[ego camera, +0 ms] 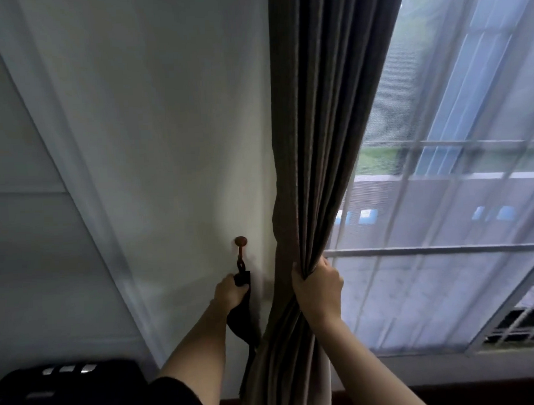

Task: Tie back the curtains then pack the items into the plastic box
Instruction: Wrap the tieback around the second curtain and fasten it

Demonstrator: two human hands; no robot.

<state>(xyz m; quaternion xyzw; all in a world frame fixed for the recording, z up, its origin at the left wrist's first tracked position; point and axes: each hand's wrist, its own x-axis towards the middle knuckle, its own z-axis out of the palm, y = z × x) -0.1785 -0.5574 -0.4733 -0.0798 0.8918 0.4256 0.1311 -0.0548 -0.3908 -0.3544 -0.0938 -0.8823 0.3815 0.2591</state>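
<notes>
A dark grey-brown curtain (324, 133) hangs gathered in folds beside the window. My right hand (318, 287) grips the bunched folds from the window side, at about hook height. A small brown wall hook (240, 248) sticks out of the white wall left of the curtain. A dark tie-back strap (243, 319) hangs from the hook in a loop. My left hand (231, 290) holds the strap just below the hook. The strap's lower end disappears behind the curtain's edge. No plastic box is in view.
A sheer white curtain (441, 196) covers the barred window (437, 249) on the right. The white wall (167, 145) fills the middle, with a paler panel on the left. A black object (66, 388) sits at the lower left. The window sill runs along the bottom right.
</notes>
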